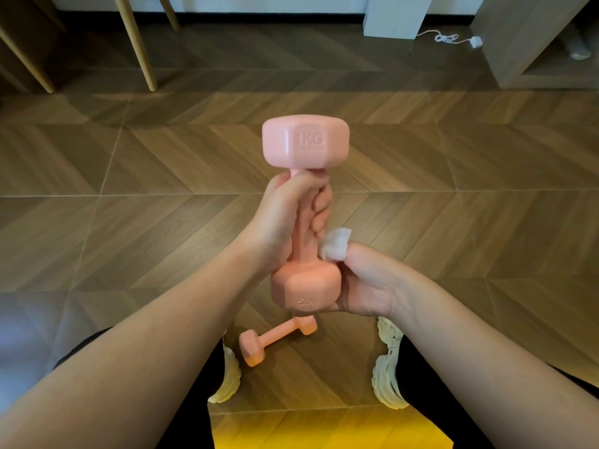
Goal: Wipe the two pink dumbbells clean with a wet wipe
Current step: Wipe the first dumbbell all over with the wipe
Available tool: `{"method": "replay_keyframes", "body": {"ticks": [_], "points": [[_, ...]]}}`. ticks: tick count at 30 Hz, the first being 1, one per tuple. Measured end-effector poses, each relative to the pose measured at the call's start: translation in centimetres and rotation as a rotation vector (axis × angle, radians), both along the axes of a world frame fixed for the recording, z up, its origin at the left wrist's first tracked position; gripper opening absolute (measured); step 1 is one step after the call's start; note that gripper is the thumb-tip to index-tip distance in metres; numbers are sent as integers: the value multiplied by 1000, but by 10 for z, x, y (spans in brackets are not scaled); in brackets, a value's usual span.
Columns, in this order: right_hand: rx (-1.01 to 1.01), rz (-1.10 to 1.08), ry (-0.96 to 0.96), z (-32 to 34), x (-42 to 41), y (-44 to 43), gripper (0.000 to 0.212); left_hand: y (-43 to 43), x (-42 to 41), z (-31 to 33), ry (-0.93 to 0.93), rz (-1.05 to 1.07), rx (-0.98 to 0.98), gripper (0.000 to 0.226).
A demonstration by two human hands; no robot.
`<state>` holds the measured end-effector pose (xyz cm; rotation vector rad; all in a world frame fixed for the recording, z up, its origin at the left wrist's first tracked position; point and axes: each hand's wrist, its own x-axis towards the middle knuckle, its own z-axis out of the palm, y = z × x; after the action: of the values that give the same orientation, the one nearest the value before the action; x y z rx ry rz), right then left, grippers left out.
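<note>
A pink dumbbell (pixel 304 140) marked 1KG is held upright in front of me. My left hand (pixel 291 215) grips its handle just under the upper head. My right hand (pixel 366 283) holds a crumpled white wet wipe (pixel 335 246) and is wrapped around the right side of the lower head (pixel 308 286), with the wipe sticking up beside the handle. A second pink dumbbell (pixel 275 338) lies on the wooden floor below, between my feet.
My two pale sneakers (pixel 389 364) stand on the herringbone wood floor (pixel 129 176) either side of the lying dumbbell. Wooden chair legs (pixel 139 43) are at the far left. A white cable (pixel 450 38) and a wooden shelf unit (pixel 534 43) are far right.
</note>
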<state>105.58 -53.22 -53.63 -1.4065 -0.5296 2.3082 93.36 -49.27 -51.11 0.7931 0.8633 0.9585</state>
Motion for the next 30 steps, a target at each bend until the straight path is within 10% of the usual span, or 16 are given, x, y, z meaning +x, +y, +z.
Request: {"method": "replay_keyframes", "body": {"ticks": [24, 30], "points": [[188, -300, -385, -9, -22, 2, 17, 7, 8, -4, 156, 157, 96, 25], [606, -165, -673, 1, 0, -3, 16, 16, -4, -4, 119, 196, -6, 24]]}}
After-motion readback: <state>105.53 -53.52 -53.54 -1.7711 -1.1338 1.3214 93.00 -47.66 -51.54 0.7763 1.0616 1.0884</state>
